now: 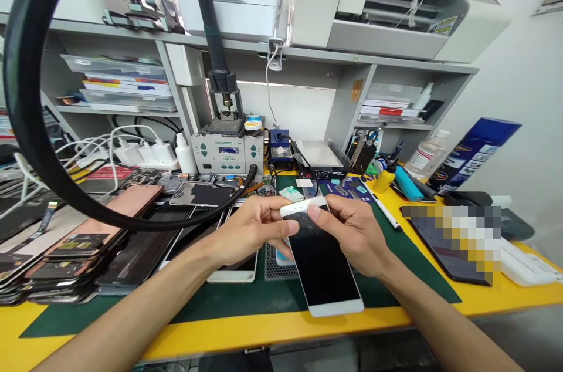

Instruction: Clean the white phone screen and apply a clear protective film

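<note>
Between my two hands is a white smartphone [328, 266] with a dark screen, tilted above the front of the green mat [211, 306]. My left hand [259, 228] grips its upper left edge, the thumb lying on the front glass. On the upper right my right hand [358, 234] is closed round the phone, its thumb pressed near the top of the screen. Fingers behind the phone are partly hidden. Under it, a dark perforated pad [275, 271] shows in part. Another white phone [233, 276] lies on the mat, left of the pad and partly behind my left forearm.
Stacked phone parts [127, 208] cover the left side. A thick black hose [21, 90] loops across the left foreground from the hot-air station [229, 152]. On the right are a white pen [387, 212], a yellow bottle [385, 177], a clear bottle [426, 155] and a dark tablet-like slab [440, 249].
</note>
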`<state>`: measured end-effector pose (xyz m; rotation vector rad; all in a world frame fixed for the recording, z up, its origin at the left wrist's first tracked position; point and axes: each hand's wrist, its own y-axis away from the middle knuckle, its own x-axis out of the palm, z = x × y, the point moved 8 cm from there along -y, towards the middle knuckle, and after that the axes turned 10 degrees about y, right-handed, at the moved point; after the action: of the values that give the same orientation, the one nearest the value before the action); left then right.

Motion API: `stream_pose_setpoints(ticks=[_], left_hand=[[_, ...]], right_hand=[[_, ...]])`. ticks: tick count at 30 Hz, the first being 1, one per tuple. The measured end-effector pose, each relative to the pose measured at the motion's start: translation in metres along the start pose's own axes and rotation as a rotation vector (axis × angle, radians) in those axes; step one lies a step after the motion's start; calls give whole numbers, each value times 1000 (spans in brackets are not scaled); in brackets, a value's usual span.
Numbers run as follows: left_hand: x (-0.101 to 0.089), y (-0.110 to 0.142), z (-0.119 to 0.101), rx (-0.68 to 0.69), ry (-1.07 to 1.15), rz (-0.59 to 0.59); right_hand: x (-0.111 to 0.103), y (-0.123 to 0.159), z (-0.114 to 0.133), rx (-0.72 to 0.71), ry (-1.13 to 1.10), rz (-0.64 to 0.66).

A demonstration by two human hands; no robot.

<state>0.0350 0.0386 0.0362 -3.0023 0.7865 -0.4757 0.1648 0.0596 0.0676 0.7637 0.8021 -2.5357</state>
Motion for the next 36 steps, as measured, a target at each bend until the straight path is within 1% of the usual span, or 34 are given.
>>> stream_pose_setpoints(ticks=[5, 8, 11, 15, 16, 18, 20, 22, 25, 30, 33, 36], left_hand=[[0, 0, 3, -13, 0, 20], [-2, -1, 2, 0, -4, 11], [-3, -1, 1, -5, -19, 2], [-2, -1, 0, -9, -22, 8], [-2, -1, 0, -6, -24, 11], [-1, -1, 0, 0, -31, 7], [0, -1, 0, 9, -47, -18], [0, -1, 0, 13, -61, -49], [1, -2, 1, 9, -63, -66], [0, -2, 1, -3, -76, -87], [-4, -2, 1, -6, -94, -124], [-12, -2, -1, 11, -77, -178]], right_hand=[[-2, 1, 1, -58, 85, -7], [-3, 1, -1, -57, 97, -7], [-2, 1, -6, -6, 17, 5], [1, 0, -12, 76, -193, 38], [1, 0, -12, 76, -203, 34], [-1, -2, -9, 55, -149, 3], [-3, -2, -8, 52, -55, -31], [-2, -2, -9, 74, -15, -40], [-1, -1, -9, 108, -52, -56], [-4, 0, -7, 110, -71, -89], [-3, -1, -8, 107, -71, -85], [2, -2, -16, 178, -191, -48]])
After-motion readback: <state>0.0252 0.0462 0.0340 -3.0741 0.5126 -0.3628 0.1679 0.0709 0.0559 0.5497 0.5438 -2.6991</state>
